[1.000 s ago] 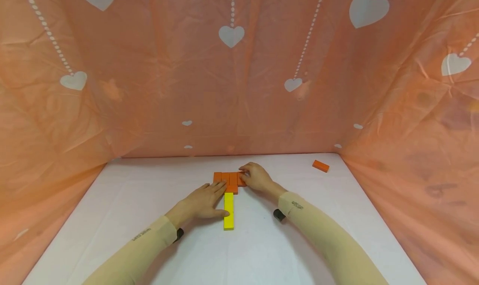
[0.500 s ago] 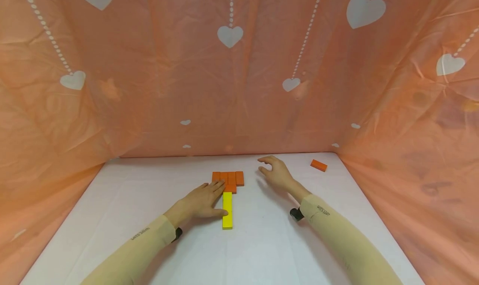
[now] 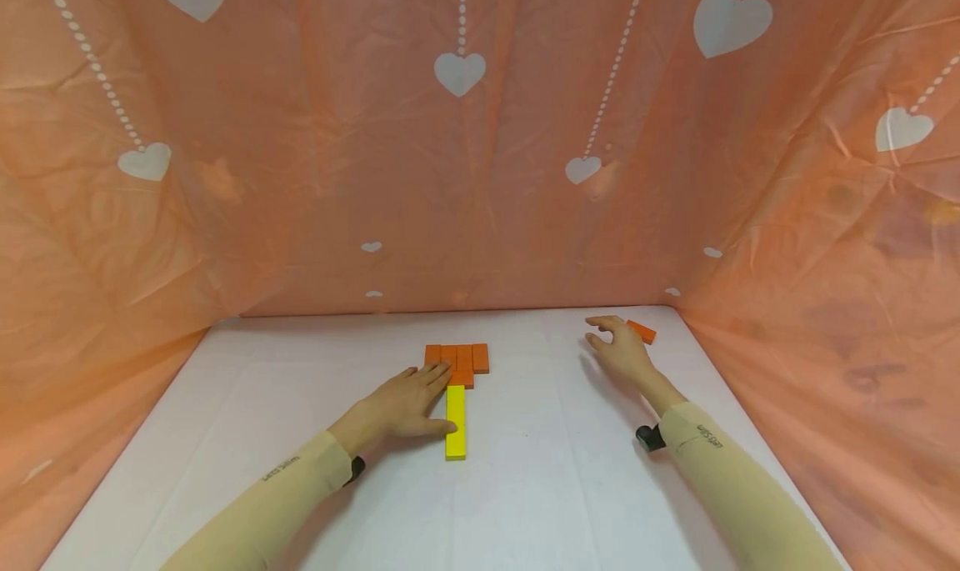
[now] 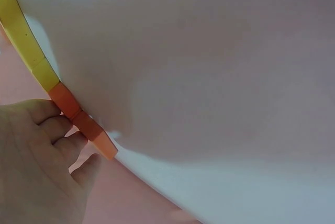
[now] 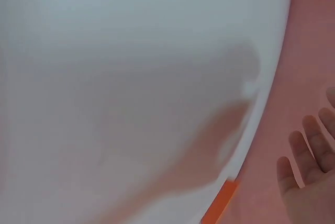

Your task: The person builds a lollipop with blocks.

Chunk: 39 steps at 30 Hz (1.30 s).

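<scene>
Several orange blocks (image 3: 465, 358) lie flat and side by side on the white table, with a long yellow piece (image 3: 456, 408) running from them toward the near side. My left hand (image 3: 405, 406) rests against this arrangement, its fingers on the orange blocks and its thumb on the yellow piece. In the left wrist view its fingers touch the edge of an orange block (image 4: 65, 100). My right hand (image 3: 624, 350) hovers beside a loose orange block (image 3: 643, 331) at the far right, holding nothing. That block (image 5: 220, 203) also shows at the bottom of the right wrist view, apart from the fingers.
A white cloth covers the table (image 3: 525, 488). Behind it and along both sides hangs an orange curtain (image 3: 525, 246) with white hearts. Black straps (image 3: 649, 438) sit under both wrists.
My right hand has let go of the orange block at the arrangement's right end and moved right to the loose block. The left hand has stayed in place.
</scene>
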{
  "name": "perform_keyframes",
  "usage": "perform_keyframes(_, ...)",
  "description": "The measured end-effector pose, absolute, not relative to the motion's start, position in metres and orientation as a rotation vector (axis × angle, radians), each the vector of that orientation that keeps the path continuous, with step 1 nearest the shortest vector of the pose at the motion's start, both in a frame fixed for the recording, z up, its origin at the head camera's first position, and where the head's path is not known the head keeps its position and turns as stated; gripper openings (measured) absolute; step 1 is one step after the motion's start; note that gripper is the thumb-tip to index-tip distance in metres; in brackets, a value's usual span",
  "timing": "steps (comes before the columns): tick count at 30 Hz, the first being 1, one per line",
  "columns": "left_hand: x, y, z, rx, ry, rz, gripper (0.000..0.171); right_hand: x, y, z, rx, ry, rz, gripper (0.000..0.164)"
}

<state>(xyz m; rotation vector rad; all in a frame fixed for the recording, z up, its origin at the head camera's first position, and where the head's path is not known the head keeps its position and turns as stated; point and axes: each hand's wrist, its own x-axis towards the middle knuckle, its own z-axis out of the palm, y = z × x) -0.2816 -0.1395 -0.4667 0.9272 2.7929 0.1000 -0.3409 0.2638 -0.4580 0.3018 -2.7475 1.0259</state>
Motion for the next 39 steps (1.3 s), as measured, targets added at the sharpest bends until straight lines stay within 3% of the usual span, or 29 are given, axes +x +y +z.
perform_keyframes(19, -0.281, -0.140, -0.467, 0.925, 2.794, 0.078, 0.097, -0.353, 0.342, -0.457, 0.068, -2.897, 0.786, 0.045)
perform_keyframes(39, -0.282, -0.142, -0.469, 0.935, 2.802, 0.080, 0.096, -0.361, 0.355, -0.473, -0.003, -2.958, 0.755, 0.045)
